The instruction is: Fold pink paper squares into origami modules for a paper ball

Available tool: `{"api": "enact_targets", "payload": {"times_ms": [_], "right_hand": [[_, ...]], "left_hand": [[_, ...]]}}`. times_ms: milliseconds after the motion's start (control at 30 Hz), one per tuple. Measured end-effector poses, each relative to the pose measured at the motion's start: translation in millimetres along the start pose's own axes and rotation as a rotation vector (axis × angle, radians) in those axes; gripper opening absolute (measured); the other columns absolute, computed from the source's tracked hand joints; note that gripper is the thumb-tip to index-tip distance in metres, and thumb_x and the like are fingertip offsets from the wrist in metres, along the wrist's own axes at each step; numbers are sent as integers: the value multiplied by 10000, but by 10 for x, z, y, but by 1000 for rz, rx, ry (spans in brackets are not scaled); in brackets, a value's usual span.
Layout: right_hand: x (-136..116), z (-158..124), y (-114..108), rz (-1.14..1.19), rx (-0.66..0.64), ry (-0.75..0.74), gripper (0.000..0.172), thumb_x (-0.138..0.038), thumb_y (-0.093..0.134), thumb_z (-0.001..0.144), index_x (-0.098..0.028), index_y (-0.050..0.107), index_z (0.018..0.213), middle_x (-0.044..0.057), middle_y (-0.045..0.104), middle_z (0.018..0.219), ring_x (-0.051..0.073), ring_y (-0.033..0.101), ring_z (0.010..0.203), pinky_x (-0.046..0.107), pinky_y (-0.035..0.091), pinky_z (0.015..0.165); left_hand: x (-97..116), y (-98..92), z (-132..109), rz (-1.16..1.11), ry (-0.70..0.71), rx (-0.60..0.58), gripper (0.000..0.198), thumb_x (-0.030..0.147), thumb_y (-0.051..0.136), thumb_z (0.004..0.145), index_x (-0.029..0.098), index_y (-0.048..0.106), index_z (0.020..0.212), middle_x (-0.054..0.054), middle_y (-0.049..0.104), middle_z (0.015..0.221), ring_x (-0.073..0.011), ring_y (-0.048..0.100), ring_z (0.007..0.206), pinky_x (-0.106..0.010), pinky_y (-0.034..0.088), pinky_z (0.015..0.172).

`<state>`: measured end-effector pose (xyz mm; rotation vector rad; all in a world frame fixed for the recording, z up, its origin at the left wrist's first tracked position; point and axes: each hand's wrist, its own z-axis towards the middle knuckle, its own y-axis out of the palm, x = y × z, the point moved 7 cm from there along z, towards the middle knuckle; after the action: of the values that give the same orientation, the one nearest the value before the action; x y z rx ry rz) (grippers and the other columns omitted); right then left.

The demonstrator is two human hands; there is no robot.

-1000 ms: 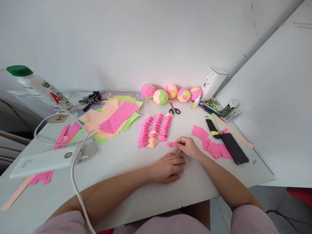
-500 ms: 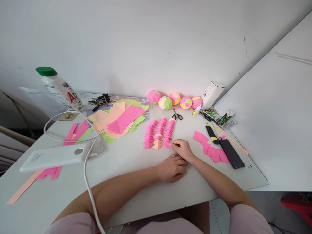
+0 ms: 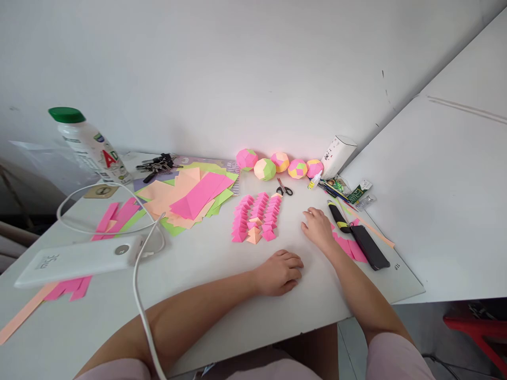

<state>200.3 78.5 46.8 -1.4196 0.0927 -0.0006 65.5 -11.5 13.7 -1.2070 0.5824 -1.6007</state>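
Note:
My left hand lies on the white table with its fingers loosely apart and nothing visible in it. Over by the pink paper pieces on the right is my right hand, its fingers apart and bent downward; it covers some of those pieces. Three rows of small folded paper pyramids stand in front of me: a left row, a middle row with a few peach ones in it, and a right row. Small scissors lie behind the right row.
Several coloured paper balls line the wall. A glue bottle, a cutter knife and a black case lie right. To the left are paper sheets, a white power bank with its cable, keys and a bottle.
My right hand has left the front of the right pyramid row and moved right and slightly away from me, to the pink pieces. My left hand stays in place.

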Motion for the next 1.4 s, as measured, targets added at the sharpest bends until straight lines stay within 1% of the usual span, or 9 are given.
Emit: {"api": "enact_targets", "payload": {"times_ms": [33, 167, 467, 633, 800, 1100, 1267, 1333, 1400], "right_hand": [[128, 17, 19, -155, -71, 42, 300, -171, 521, 793, -108, 616, 1071, 179, 575, 1169, 271, 529, 1073, 330, 414, 849], [382, 12, 68, -228, -166, 50, 202, -118, 505, 779, -93, 655, 913, 157, 653, 962, 234, 594, 925, 282, 416, 763], [401, -65, 110, -232, -71, 14, 248, -141, 423, 835, -139, 657, 918, 109, 678, 980, 211, 597, 910, 267, 384, 708], [466, -61, 109, -220, -54, 23, 238, -127, 414, 824, -159, 649, 810, 85, 689, 880, 200, 601, 843, 265, 360, 639], [494, -72, 86, -149, -55, -27, 243, -134, 465, 793, -164, 642, 957, 88, 670, 1069, 210, 587, 967, 265, 396, 721], [470, -76, 148, -200, -115, -43, 341, -99, 431, 833, -150, 624, 1110, 120, 675, 1069, 245, 614, 946, 314, 439, 732], [507, -48, 87, -46, 7, 11, 343, -105, 420, 844, -153, 653, 1092, 113, 692, 1046, 252, 622, 961, 345, 477, 771], [508, -70, 0, 120, 127, 48, 319, -137, 438, 840, -151, 666, 1063, 114, 698, 1030, 244, 635, 939, 363, 492, 812], [456, -133, -83, 371, 242, 52, 280, -191, 479, 828, -162, 673, 1028, 103, 702, 1020, 224, 648, 898, 364, 516, 825]], "left_hand": [[4, -7, 2, -1, 1, 4, 118, 246, 525, 833, 197, 618, 886, -66, 632, 1158, -221, 510, 1159, -361, 333, 973], [3, -27, 0, -18, 1, 34, 96, 233, 536, 821, 201, 613, 868, -64, 637, 1143, -222, 520, 1147, -354, 343, 951], [-4, -87, -17, -117, -33, 60, 94, 208, 535, 821, 215, 616, 867, -54, 647, 1130, -215, 526, 1146, -347, 348, 957], [-33, -96, -25, -169, -58, 61, 106, 193, 534, 817, 213, 626, 866, -56, 652, 1129, -215, 533, 1138, -357, 360, 961], [-39, -108, -28, -187, -63, 54, 93, 183, 543, 811, 208, 619, 859, -51, 657, 1133, -212, 539, 1133, -358, 368, 963], [-46, -137, -45, -223, -76, 63, 94, 189, 528, 830, 207, 620, 839, -70, 658, 1129, -224, 544, 1134, -356, 365, 980], [-84, -178, -48, -374, -135, 85, 117, 187, 526, 836, 196, 623, 901, -96, 657, 1097, -232, 563, 1098, -383, 404, 964], [-173, -213, -65, -554, -242, 150, 170, 225, 519, 856, 186, 608, 995, -108, 647, 1078, -216, 587, 1037, -370, 453, 917], [-331, -219, -116, -815, -431, 258, 234, 293, 498, 886, 184, 575, 1078, -107, 628, 1076, -194, 600, 996, -349, 492, 873]]}}
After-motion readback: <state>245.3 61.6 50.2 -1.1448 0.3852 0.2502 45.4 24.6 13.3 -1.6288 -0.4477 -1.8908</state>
